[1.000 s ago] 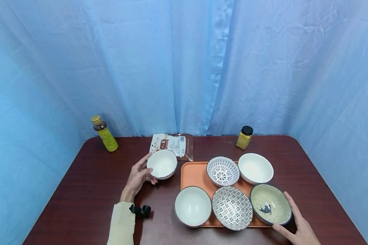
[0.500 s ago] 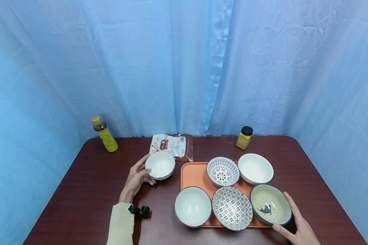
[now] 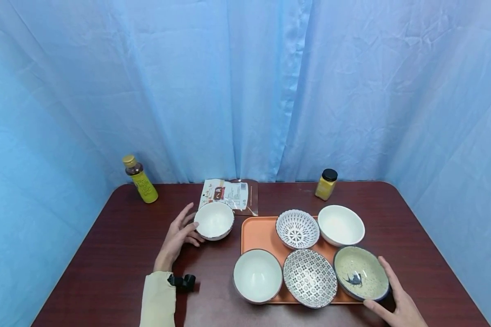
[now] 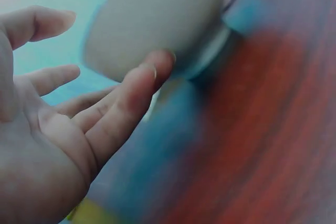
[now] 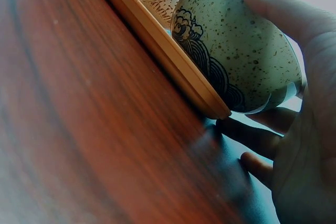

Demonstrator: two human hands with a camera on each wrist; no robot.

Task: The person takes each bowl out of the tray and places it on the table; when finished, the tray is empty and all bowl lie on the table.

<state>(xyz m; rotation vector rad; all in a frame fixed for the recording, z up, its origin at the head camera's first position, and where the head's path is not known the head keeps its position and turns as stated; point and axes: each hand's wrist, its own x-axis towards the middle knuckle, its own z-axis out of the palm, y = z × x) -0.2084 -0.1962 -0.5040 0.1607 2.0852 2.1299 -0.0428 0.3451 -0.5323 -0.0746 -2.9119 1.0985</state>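
A small white bowl (image 3: 214, 220) with a dark-flecked rim stands on the table, just in front of a food pouch. Beside its left side is my left hand (image 3: 177, 234), fingers spread and relaxed. In the left wrist view the thumb stands away from the bowl (image 4: 157, 22) and the fingertips are close to its wall. My right hand (image 3: 398, 297) holds a speckled green bowl (image 3: 362, 272) at the tray's right front corner. The right wrist view has the thumb at this bowl's (image 5: 247, 45) rim and the fingers round its far side, partly hidden.
On the orange tray (image 3: 255, 229) are a plain pale bowl (image 3: 258, 276), two patterned bowls (image 3: 310, 278) and a white bowl (image 3: 341, 225). Behind stand a green-labelled bottle (image 3: 144, 181) and a yellow jar (image 3: 325, 185). The pouch (image 3: 239, 195) lies near the blue curtain (image 3: 245, 91).
The small white bowl shifted slightly left and settled in front of the pouch. My left hand's fingers have loosened from it and drawn back left. My right hand and the green bowl stayed put.
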